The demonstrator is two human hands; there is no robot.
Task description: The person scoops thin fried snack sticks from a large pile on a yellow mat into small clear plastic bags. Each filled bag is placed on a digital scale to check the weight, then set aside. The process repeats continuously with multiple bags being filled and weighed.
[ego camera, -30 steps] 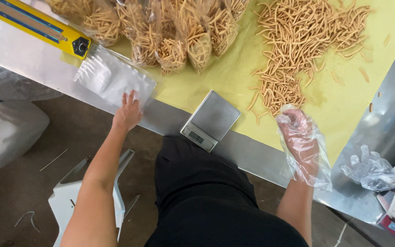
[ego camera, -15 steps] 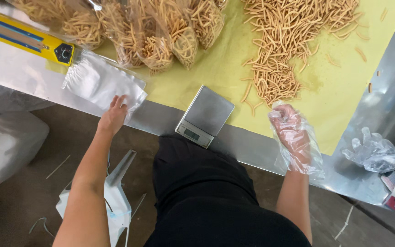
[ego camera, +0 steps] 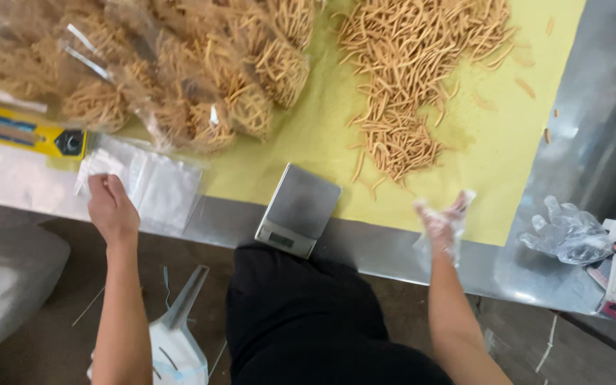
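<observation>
My left hand (ego camera: 110, 207) rests on a stack of clear plastic bags (ego camera: 152, 187) at the near edge of the steel table, fingers bent over the stack's left corner. My right hand (ego camera: 442, 222), inside a thin clear plastic glove, hovers blurred over the table's front edge, just below a loose heap of tan stick snacks (ego camera: 409, 93) on a yellow sheet (ego camera: 322, 135). A small silver digital scale (ego camera: 298, 210) sits between my hands with nothing on it. Whether the left hand grips a bag is unclear.
Several filled bags of the same snacks (ego camera: 201, 78) lie at the back left. A yellow and blue bar-shaped device (ego camera: 23, 132) lies left of the empty bags. A crumpled plastic glove (ego camera: 568, 232) sits at the right. Below stand a white stool (ego camera: 176, 342) and a sack (ego camera: 1, 285).
My left hand slid left onto the corner of the empty bag stack. My right hand rose with its fingers spread. The camera view shifted closer to the table.
</observation>
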